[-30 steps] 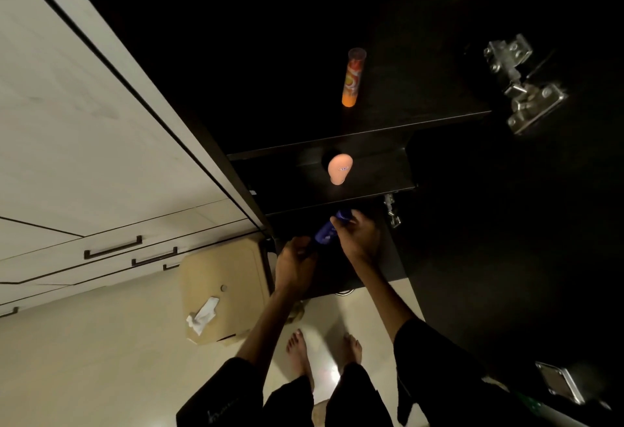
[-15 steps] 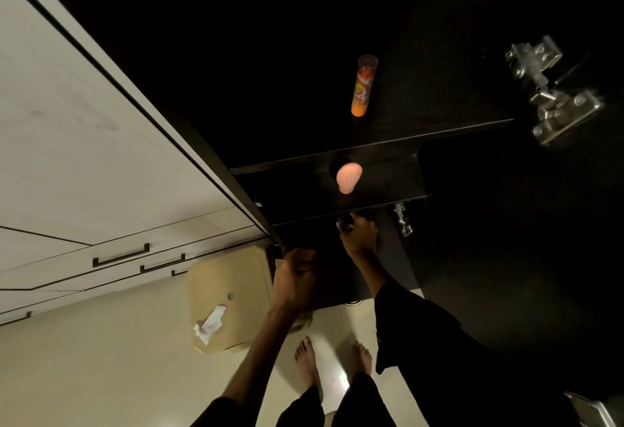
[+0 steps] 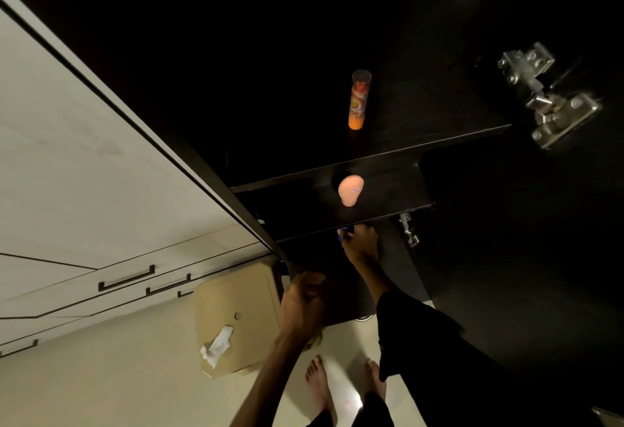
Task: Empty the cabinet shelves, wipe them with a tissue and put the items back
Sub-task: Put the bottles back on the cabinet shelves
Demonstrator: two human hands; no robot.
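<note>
I look down into a dark cabinet with stepped shelves (image 3: 371, 156). An orange spray can (image 3: 359, 99) stands on the upper shelf. A peach-coloured bottle (image 3: 350, 189) stands on the shelf below it. My right hand (image 3: 360, 241) reaches under that shelf's front edge and grips a blue bottle (image 3: 342, 233), of which only the tip shows. My left hand (image 3: 304, 301) hangs lower, in front of the dark bottom compartment, with its fingers curled; whether it holds anything is hidden. A crumpled white tissue (image 3: 217, 347) lies on a tan box (image 3: 236, 295) on the floor.
White drawers with dark handles (image 3: 126, 279) run along the left. The open door's metal hinges (image 3: 547, 95) (image 3: 408, 230) sit at the right. My bare feet (image 3: 320, 389) stand on the pale tiled floor just before the cabinet.
Both hands held the blue bottle a second ago. My left hand has let go and dropped back, and my right hand has carried the bottle up and in towards the lower shelf.
</note>
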